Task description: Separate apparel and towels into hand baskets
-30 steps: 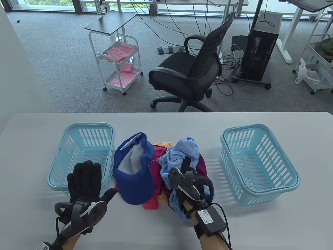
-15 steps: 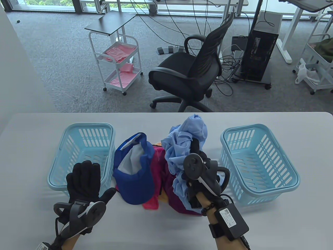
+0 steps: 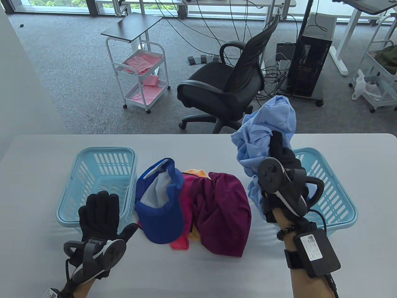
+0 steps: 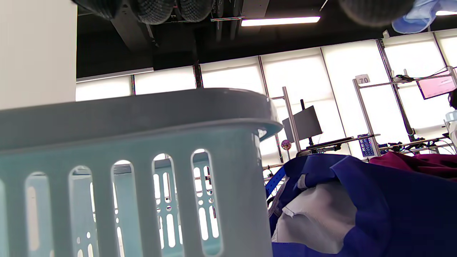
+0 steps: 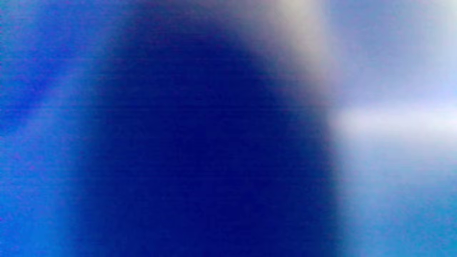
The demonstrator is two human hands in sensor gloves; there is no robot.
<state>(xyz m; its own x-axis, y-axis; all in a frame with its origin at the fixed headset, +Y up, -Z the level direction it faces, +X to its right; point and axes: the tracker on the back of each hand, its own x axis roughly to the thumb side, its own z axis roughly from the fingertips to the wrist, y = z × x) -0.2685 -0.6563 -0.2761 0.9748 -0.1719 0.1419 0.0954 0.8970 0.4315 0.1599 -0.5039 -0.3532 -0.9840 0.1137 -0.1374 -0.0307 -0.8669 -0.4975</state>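
Observation:
My right hand (image 3: pixel 279 152) grips a crumpled light blue garment (image 3: pixel 263 133) and holds it up in the air, over the left rim of the right light blue basket (image 3: pixel 338 198). The right wrist view is only a blue blur. My left hand (image 3: pixel 99 211) lies flat and open on the table at the near edge of the left light blue basket (image 3: pixel 102 164), whose slotted wall fills the left wrist view (image 4: pixel 142 178). Between the baskets lies a pile: a blue cap (image 3: pixel 161 211), a maroon cloth (image 3: pixel 223 211), and pink (image 3: pixel 180 243) and orange (image 3: pixel 195 171) pieces.
Both baskets hold nothing that I can see. Beyond the table's far edge stand a black office chair (image 3: pixel 226 83), a white cart with pink cloths (image 3: pixel 139 71) and a computer tower (image 3: pixel 310 62). Bare grey table (image 3: pixel 186 273) lies in front of the pile.
My right hand has lifted the light blue garment off the pile and carried it up and to the right, to the right basket's edge. The maroon cloth now shows. My left hand has not moved.

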